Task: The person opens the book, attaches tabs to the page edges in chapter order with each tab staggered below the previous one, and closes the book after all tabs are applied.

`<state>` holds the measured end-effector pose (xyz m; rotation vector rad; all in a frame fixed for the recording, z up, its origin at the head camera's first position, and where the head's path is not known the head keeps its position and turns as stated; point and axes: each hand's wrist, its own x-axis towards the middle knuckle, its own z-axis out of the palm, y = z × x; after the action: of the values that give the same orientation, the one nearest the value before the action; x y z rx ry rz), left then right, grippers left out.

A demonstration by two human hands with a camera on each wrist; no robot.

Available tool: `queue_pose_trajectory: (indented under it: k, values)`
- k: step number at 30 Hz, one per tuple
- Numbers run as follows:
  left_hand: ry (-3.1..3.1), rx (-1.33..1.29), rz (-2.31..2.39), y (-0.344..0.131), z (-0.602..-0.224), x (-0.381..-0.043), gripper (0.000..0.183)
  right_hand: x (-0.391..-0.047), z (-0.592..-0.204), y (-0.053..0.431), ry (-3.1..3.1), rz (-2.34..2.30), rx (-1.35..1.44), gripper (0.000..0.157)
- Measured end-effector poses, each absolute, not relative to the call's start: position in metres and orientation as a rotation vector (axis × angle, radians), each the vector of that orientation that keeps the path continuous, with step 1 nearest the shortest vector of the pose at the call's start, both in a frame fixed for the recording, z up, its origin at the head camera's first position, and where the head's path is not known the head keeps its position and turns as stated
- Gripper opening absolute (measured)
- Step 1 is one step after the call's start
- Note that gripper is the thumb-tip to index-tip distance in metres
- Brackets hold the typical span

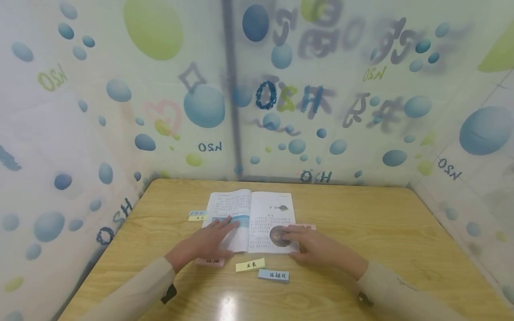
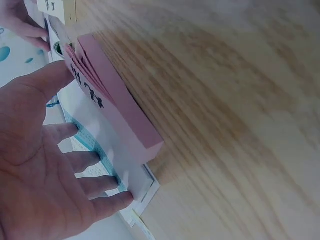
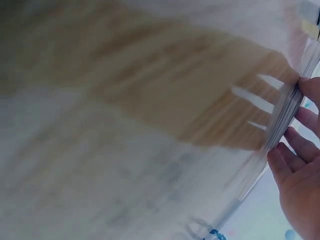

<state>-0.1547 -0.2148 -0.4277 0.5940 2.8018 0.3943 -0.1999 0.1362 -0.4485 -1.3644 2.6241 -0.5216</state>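
Observation:
An open book lies on the wooden table, printed text on both pages and a round dark picture on the right page. My left hand rests with spread fingers on the left page. In the left wrist view its thumb is beside a pink sticky-note pad with dark handwriting. On the right page's outer side lies my right hand, fingers extended over the round picture. The right wrist view shows this hand with its fingertips along the book's page edges; much of that view is blurred.
Just below the book are a yellow sticky-note pad and a blue one, both handwritten. Blue and yellow notes lie at its left edge, a pink note at its right. A patterned curtain stands behind the table.

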Motion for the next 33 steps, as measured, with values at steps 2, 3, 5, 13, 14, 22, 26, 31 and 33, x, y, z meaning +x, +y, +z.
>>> queue_pose_trajectory:
  k: [2, 3, 5, 13, 14, 22, 26, 31, 33]
  values:
    - [2.808, 0.584, 0.410, -0.213, -0.427, -0.158, 0.084, -0.203, -0.450, 0.136, 2.640, -0.520, -1.360, 0.048]
    - [2.810, 0.578, 0.418, -0.212, -0.427, -0.159, 0.083, -0.204, -0.451, 0.136, 2.646, -0.519, -1.358, 0.048]
    - [2.814, 0.567, 0.444, -0.211, -0.428, -0.161, 0.082, -0.208, -0.452, 0.137, 2.654, -0.507, -1.358, 0.048]
    - [2.854, 0.581, 0.429, -0.210, -0.431, -0.163, 0.084, -0.217, -0.451, 0.138, 2.631, -0.493, -1.366, 0.047]
    - [2.865, 0.585, 0.422, -0.210, -0.432, -0.163, 0.084, -0.218, -0.450, 0.138, 2.625, -0.496, -1.367, 0.047]
    - [2.884, 0.585, 0.398, -0.211, -0.436, -0.163, 0.087, -0.220, -0.451, 0.142, 2.616, -0.511, -1.422, 0.047]
    - [2.875, 0.579, 0.410, -0.211, -0.436, -0.164, 0.086, -0.219, -0.450, 0.142, 2.623, -0.518, -1.398, 0.047]
    - [2.886, 0.595, 0.420, -0.212, -0.437, -0.163, 0.085, -0.218, -0.450, 0.142, 2.623, -0.515, -1.374, 0.046]
    - [2.900, 0.615, 0.416, -0.214, -0.437, -0.162, 0.084, -0.218, -0.450, 0.142, 2.624, -0.516, -1.361, 0.046]
